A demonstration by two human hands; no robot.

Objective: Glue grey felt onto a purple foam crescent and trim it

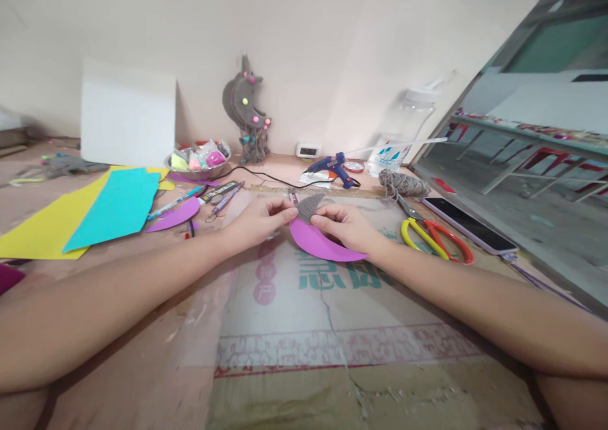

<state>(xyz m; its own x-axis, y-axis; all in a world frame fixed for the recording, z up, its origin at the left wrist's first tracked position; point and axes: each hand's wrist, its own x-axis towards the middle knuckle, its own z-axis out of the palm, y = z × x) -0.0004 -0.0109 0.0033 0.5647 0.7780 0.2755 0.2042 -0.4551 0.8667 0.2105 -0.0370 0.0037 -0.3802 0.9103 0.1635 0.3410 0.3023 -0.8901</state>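
Both hands hold a purple crescent cutout (320, 243) above the plastic-covered table. Grey yarn (310, 207) covers the crescent's upper end; its lower part is bare purple. My left hand (266, 220) pinches the yarn-covered part at its left edge between thumb and fingers. With thumb and bent fingers, my right hand (346, 224) grips the piece where yarn and purple meet. The lower tip of the crescent reaches below the right wrist. A ball of grey yarn (403, 183) lies at the back right, beside scissors (430, 230) with yellow and red handles.
Yellow sheet (42, 227) and blue sheet (116, 208) lie left, near a bowl of pompoms (197, 161). A blue glue gun (332, 166), small clock (308, 150) and clear bottle (401, 126) stand behind. A phone (468, 224) lies right. A decorated grey moon (246, 104) hangs on the wall.
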